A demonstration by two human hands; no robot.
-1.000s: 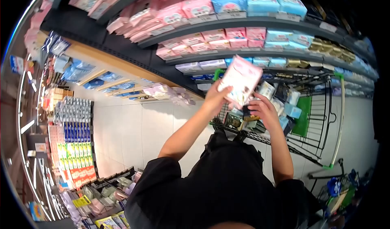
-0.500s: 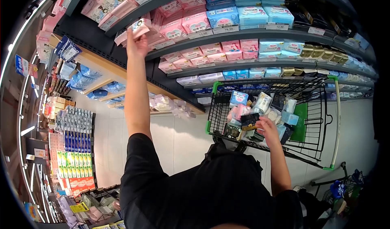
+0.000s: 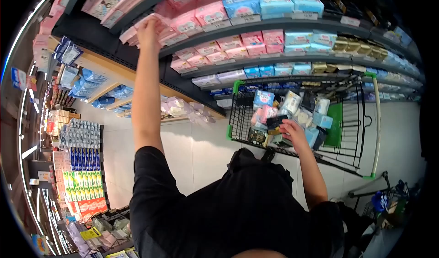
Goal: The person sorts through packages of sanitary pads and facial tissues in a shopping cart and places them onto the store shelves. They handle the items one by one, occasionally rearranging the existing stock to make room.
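My left hand reaches to the upper shelf at the left, its fingers bent on a pink pack that looks like sanitary pads. Part of that pack is hidden by the hand. More pink packs stand right beside it on the same shelf. Over the shopping cart, my right hand has its fingers closed at the edge of a small black pack. Around it in the cart lies a heap of mixed packs, among them a blue and white pack and a light blue pack.
Curved shelves filled with pink, blue and black packs run across the top. Blue bags hang at the left, beyond a wooden shelf edge. Stacked boxes stand at lower left. Another cart is at lower right.
My left hand has brought the pink pack down against the shelf, its fingers turned downward. My right hand stays at the black pack in the cart. The view has shifted slightly.
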